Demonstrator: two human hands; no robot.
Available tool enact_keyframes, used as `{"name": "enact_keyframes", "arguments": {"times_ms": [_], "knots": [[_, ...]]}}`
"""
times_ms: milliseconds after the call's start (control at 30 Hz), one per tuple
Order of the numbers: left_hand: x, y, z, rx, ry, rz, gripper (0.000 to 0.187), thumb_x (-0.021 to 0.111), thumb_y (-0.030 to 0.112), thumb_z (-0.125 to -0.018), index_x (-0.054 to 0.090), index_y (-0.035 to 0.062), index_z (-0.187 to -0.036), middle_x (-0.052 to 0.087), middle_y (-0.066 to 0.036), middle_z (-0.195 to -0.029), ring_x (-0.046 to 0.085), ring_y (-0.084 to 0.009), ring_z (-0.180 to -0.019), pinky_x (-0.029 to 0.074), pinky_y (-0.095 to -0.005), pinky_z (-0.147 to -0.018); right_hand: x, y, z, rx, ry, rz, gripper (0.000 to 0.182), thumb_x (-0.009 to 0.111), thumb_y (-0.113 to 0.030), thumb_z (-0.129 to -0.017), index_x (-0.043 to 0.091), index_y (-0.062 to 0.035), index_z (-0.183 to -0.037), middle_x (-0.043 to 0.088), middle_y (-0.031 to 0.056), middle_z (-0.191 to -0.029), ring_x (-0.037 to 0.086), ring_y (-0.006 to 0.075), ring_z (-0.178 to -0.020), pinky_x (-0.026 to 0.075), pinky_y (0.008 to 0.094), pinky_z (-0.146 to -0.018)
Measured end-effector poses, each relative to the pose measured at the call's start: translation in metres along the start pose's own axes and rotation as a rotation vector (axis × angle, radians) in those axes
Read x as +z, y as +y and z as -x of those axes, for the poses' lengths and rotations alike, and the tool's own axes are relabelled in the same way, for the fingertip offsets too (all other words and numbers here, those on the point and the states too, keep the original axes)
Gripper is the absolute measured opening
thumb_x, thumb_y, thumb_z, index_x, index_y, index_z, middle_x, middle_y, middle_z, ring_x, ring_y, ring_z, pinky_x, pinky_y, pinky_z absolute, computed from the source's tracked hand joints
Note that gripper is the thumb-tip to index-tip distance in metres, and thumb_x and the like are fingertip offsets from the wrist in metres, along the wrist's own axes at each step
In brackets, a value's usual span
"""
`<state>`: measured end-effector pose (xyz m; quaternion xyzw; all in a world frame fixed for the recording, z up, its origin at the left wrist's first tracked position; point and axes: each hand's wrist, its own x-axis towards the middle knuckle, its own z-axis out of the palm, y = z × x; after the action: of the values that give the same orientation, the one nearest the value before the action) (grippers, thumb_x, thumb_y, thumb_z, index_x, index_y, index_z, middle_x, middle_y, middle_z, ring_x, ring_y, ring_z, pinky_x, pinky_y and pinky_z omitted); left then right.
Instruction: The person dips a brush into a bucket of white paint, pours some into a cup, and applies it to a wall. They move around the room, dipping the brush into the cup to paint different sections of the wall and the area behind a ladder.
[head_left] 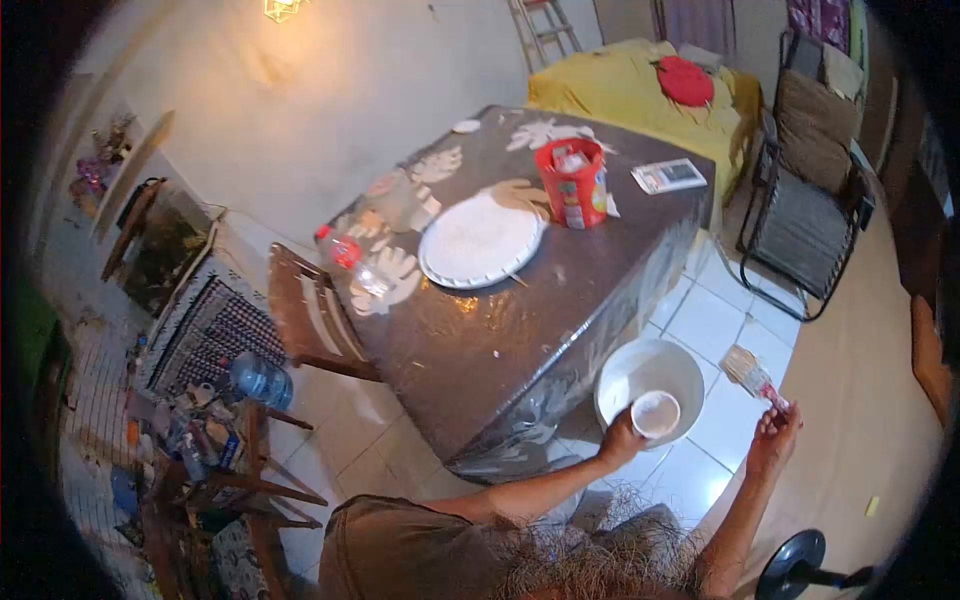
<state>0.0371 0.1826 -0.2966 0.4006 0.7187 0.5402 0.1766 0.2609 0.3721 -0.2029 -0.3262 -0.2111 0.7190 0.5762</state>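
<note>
Cup (656, 415) and brush (752, 376) in left and right hands (622, 442) (772, 440), respectively

The left grip (622, 442) holds a white cup (656, 414), a white bucket (624, 372) just beyond that grip; the right grip (774, 438) holds a paintbrush (745, 370).

Far back, a ladder (548, 37) stands behind a yellow cover (585, 85) bearing a red bundle (686, 81); a dark armchair (803, 235) sits far right. At left are a wooden chair (292, 300) and a blue jug (262, 380).
</note>
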Motion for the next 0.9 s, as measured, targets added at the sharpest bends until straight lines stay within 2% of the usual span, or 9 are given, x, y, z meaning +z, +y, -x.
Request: {"name": "enact_keyframes", "arguments": {"times_ms": [100, 167, 233, 367, 533, 667, 733, 867, 900], "knots": [[-0.040, 0.092, 0.013, 0.013, -0.127, 0.110, 0.066, 0.082, 0.009, -0.072, 0.052, 0.0019, -0.131, 0.064, -0.017, -0.121, 0.060, -0.0328, -0.116, 0.047, -0.0389, -0.098, 0.038, -0.037, 0.028, -0.022, 0.014, -0.057, 0.027, 0.059, -0.033, -0.099, 0.058, -0.0100, -0.087, 0.059, 0.0012, -0.071, 0.055, 0.0086, -0.060, 0.043, 0.0193, -0.048], [-0.057, 0.106, 0.024, 0.043, -0.220, 0.105, 0.071, 0.081, 0.011, -0.075, 0.046, 0.0020, -0.136, 0.057, -0.017, -0.132, 0.055, -0.0301, -0.124, 0.044, -0.0389, -0.104, 0.065, -0.058, 0.045, -0.048, 0.061, -0.084, 0.027, 0.058, -0.035, -0.099, 0.058, -0.0113, -0.085, 0.058, 0.0002, -0.069, 0.054, 0.0080, -0.056, 0.041, 0.0192, -0.044], [-0.080, 0.137, 0.031, -0.002, -0.257, 0.224, 0.078, 0.086, 0.012, -0.072, 0.044, 0.0046, -0.137, 0.058, -0.014, -0.130, 0.056, -0.0266, -0.121, 0.045, -0.0391, -0.102, 0.082, -0.075, 0.057, -0.036, 0.056, -0.130, 0.028, 0.058, -0.036, -0.099, 0.058, -0.0117, -0.085, 0.058, 0.0002, -0.066, 0.054, 0.0080, -0.053, 0.040, 0.0194, -0.041], [-0.118, 0.169, 0.018, 0.025, -0.178, 0.250, 0.079, 0.086, 0.012, -0.071, 0.044, 0.0048, -0.137, 0.057, -0.014, -0.131, 0.056, -0.0264, -0.122, 0.045, -0.0391, -0.102, 0.132, -0.098, 0.089, -0.040, 0.078, -0.141, 0.029, 0.058, -0.036, -0.099, 0.058, -0.0120, -0.083, 0.058, 0.0000, -0.065, 0.054, 0.0081, -0.051, 0.040, 0.0198, -0.039], [-0.202, 0.214, 0.014, 0.002, -0.065, 0.267, 0.081, 0.087, 0.012, -0.071, 0.043, 0.0052, -0.138, 0.057, -0.013, -0.131, 0.056, -0.0261, -0.122, 0.045, -0.0392, -0.103, 0.207, -0.116, 0.139, 0.086, 0.141, -0.049, 0.032, 0.060, -0.039, -0.097, 0.056, -0.0124, -0.079, 0.057, -0.0005, -0.064, 0.053, 0.0086, -0.050, 0.040, 0.0207, -0.040], [-0.245, 0.244, 0.036, -0.051, 0.051, 0.308, 0.082, 0.087, 0.012, -0.070, 0.042, 0.0054, -0.139, 0.056, -0.013, -0.132, 0.055, -0.0258, -0.122, 0.045, -0.0393, -0.103, 0.257, -0.119, 0.162, 0.148, 0.031, 0.007, 0.032, 0.059, -0.041, -0.097, 0.057, -0.0144, -0.080, 0.056, -0.0006, -0.062, 0.052, 0.0101, -0.049, 0.038, 0.0225, -0.039], [-0.271, 0.258, 0.040, -0.058, 0.101, 0.324, 0.083, 0.088, 0.012, -0.070, 0.042, 0.0056, -0.139, 0.056, -0.013, -0.132, 0.055, -0.0257, -0.122, 0.045, -0.0394, -0.103, 0.297, -0.129, 0.185, 0.266, 0.055, 0.016, 0.033, 0.060, -0.043, -0.096, 0.056, -0.0144, -0.080, 0.056, -0.0002, -0.061, 0.053, 0.0112, -0.048, 0.038, 0.0236, -0.037], [-0.314, 0.281, 0.056, -0.078, 0.182, 0.357, 0.084, 0.088, 0.012, -0.069, 0.041, 0.0059, -0.139, 0.055, -0.013, -0.132, 0.055, -0.0254, -0.122, 0.045, -0.0395, -0.103, 0.350, -0.132, 0.215, 0.327, 0.003, 0.058, 0.036, 0.061, -0.045, -0.095, 0.055, -0.0143, -0.078, 0.055, 0.0000, -0.060, 0.052, 0.0121, -0.047, 0.037, 0.0240, -0.037], [-0.323, 0.285, 0.064, -0.090, 0.199, 0.365, 0.085, 0.088, 0.011, -0.069, 0.041, 0.0060, -0.139, 0.055, -0.013, -0.132, 0.055, -0.0254, -0.122, 0.045, -0.0395, -0.103, 0.362, -0.132, 0.222, 0.341, -0.077, 0.064, 0.037, 0.061, -0.047, -0.094, 0.055, -0.0141, -0.076, 0.055, 0.0000, -0.060, 0.051, 0.0121, -0.046, 0.037, 0.0242, -0.037]]}}
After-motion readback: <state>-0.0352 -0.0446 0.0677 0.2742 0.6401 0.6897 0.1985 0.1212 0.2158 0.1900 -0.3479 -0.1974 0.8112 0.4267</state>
